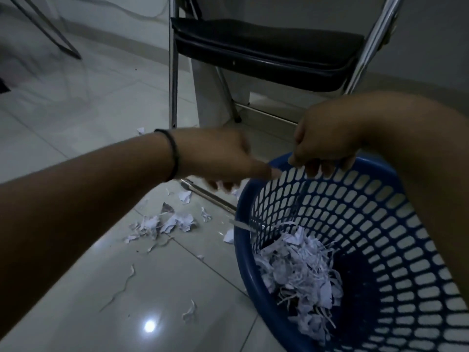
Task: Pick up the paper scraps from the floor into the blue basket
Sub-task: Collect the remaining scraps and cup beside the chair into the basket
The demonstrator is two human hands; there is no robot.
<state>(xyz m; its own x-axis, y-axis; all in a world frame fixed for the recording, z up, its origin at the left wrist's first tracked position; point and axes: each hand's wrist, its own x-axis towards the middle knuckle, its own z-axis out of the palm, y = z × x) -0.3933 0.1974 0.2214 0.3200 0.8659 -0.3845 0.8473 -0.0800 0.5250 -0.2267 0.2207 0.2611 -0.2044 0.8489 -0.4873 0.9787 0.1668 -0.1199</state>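
I judge the job a bit past halfway: a good heap is already in the basket, but plenty still lies on the floor point(76, 128).

Far left on the pale, glossy tiles, which throw back a bright spot of light, a thin curly strip point(121, 288) trails toward me, and a small curled bit point(189, 311) sits near it. Farther off, the main pile of scraps point(162, 223) is a loose cluster of torn, crumpled white paper with ragged edges, and a few stray pieces lie beyond it, one far off by the chair leg.

My left hand point(220, 158), a dark band on its wrist, reaches low over the floor just left of the basket rim. Its fingers curl downward, and something white shows under them, likely scraps, though blur keeps me from being sure.

Behind stands a folding chair point(266, 52) with chrome tube legs and a black padded seat.

My right hand point(327, 143) curls over the far rim of the basket point(368, 224) and holds it tilted toward me. The basket is round blue plastic with a lattice of oval holes, near and right. Inside it a mound of shredded paper point(302, 275) lies against the lower wall, strips and flakes mixed.
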